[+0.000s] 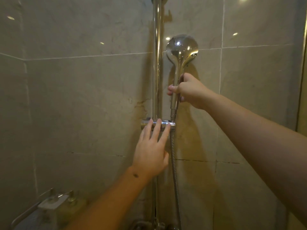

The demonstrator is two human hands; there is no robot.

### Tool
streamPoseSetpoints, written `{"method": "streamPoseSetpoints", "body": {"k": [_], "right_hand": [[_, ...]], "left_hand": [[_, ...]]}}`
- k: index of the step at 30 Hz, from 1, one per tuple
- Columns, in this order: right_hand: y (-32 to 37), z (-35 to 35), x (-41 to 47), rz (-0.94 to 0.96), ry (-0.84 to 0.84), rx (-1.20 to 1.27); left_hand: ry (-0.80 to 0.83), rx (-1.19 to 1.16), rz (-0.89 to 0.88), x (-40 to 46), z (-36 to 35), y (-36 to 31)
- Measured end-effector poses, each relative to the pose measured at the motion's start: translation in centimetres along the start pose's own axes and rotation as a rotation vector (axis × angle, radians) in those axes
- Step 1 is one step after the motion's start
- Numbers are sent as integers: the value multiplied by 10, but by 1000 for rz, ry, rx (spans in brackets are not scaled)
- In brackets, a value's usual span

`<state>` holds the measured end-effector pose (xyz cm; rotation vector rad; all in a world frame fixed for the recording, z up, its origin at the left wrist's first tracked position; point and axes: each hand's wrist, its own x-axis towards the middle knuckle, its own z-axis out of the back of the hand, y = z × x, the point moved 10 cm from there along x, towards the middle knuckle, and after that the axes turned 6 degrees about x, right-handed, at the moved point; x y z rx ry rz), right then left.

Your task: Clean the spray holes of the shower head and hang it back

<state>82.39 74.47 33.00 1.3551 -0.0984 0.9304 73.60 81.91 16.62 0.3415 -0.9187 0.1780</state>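
Single head-worn wide-angle view, facing forward and slightly upward at a glossy beige marble-tiled wall (86, 97), close enough for both forearms to reach in from the lower edge. Centred on a vertical chrome riser rail (157, 67); edges bowed by lens distortion.

No readable text, no labels, brands or numbers — plain tiles, bare chrome fittings.

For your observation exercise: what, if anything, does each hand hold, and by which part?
The right hand grips the shower head by its handle. The left hand holds nothing; its straight fingers rest on the holder bracket.
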Motion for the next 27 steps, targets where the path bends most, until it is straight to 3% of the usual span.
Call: {"method": "streamPoseSetpoints", "body": {"k": [9,18,23,27], "right_hand": [[-30,-18,-4,-33,34,-43],[-35,-20,-23,21,-51,-67],[-54,-22,-49,23,-236,-116],[-86,-53,-119,160,-403,-422]], "left_hand": [[-10,1,-8,0,0,0],[55,6,13,-2,-6,-1],[37,-90,116,-44,-13,14],[119,-123,180,-123,-38,34]]}}
